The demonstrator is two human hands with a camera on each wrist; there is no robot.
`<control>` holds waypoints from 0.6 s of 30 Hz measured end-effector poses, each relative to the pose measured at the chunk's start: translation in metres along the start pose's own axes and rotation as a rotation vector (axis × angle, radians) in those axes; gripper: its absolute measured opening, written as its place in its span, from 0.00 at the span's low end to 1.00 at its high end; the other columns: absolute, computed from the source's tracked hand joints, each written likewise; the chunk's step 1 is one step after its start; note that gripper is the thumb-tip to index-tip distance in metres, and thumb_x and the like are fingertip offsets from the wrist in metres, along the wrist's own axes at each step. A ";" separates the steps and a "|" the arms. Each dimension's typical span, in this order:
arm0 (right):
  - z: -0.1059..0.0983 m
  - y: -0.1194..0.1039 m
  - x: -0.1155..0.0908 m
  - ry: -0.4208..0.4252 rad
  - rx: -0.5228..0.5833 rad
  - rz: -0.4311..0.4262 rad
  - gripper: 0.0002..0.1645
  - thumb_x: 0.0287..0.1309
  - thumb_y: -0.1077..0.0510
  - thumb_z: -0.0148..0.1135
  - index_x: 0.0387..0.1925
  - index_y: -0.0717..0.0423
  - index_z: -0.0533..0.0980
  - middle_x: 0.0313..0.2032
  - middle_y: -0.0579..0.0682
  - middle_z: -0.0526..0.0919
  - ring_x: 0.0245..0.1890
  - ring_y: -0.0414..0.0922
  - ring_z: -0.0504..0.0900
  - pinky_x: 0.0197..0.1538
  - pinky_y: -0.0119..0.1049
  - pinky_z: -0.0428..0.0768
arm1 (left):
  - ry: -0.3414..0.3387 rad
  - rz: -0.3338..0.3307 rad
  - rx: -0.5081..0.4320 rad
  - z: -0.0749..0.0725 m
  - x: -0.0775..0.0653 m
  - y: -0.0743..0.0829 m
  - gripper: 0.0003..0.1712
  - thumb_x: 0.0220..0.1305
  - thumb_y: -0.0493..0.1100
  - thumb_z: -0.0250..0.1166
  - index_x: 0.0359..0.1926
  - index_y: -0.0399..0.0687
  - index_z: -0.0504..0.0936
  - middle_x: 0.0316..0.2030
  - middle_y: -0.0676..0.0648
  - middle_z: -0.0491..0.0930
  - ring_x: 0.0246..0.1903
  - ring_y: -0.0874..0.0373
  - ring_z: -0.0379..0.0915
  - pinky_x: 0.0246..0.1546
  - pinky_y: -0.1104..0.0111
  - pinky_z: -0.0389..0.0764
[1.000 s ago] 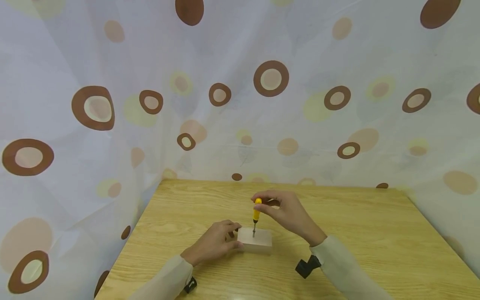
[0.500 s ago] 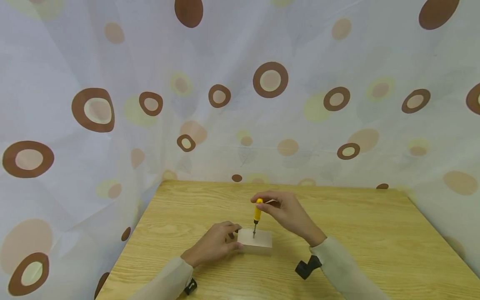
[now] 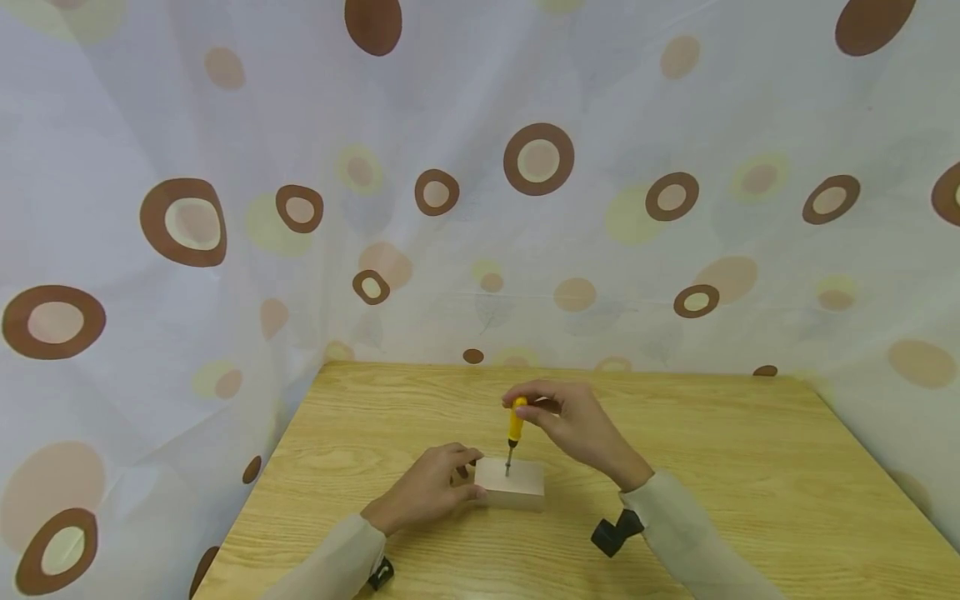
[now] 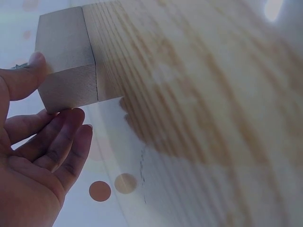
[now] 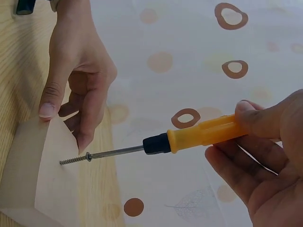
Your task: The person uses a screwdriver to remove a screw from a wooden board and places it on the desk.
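A pale wooden block (image 3: 517,487) lies on the table, and a screw (image 5: 75,161) stands in its top face with most of its thread showing. My left hand (image 3: 429,490) grips the block's left end, thumb on the near side and fingers on the far side. In my right hand (image 3: 573,425) is a yellow screwdriver (image 5: 203,134), pinched near the top of its handle by thumb and fingers. Its shaft points down, slightly tilted, with the tip at the screw head. The left wrist view shows the left thumb and fingers on the block (image 4: 68,56) from the side.
The wood-grain table (image 3: 712,467) stretches out on both sides of the hands. A white curtain (image 3: 600,233) with brown and yellow spots hangs behind it and along its sides. Black wrist camera mounts (image 3: 617,533) sit at both cuffs.
The screwdriver's handle has tipped slightly to the right, its tip staying at the screw. The left hand and the block keep their places.
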State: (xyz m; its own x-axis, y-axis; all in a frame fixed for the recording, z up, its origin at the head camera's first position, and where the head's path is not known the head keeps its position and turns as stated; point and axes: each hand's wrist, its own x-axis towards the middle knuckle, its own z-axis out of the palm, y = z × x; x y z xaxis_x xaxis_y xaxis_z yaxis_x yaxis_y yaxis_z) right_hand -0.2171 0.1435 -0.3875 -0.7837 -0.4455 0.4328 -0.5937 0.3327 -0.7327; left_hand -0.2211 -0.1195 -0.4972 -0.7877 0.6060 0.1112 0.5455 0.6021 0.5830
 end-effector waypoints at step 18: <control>0.007 0.001 -0.001 0.122 -0.047 0.083 0.11 0.58 0.52 0.76 0.43 0.46 0.86 0.39 0.42 0.87 0.36 0.41 0.85 0.41 0.36 0.85 | 0.005 0.004 0.013 -0.001 -0.001 0.001 0.35 0.69 0.57 0.68 0.67 0.40 0.77 0.58 0.48 0.81 0.47 0.62 0.78 0.46 0.70 0.81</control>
State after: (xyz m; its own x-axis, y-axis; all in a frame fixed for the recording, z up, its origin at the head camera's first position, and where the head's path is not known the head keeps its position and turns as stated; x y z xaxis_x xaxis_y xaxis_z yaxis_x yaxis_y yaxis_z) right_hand -0.2156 0.1388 -0.3919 -0.8450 -0.3112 0.4349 -0.5319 0.4042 -0.7441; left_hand -0.2201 -0.1203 -0.4962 -0.7868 0.6058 0.1180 0.5526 0.6062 0.5720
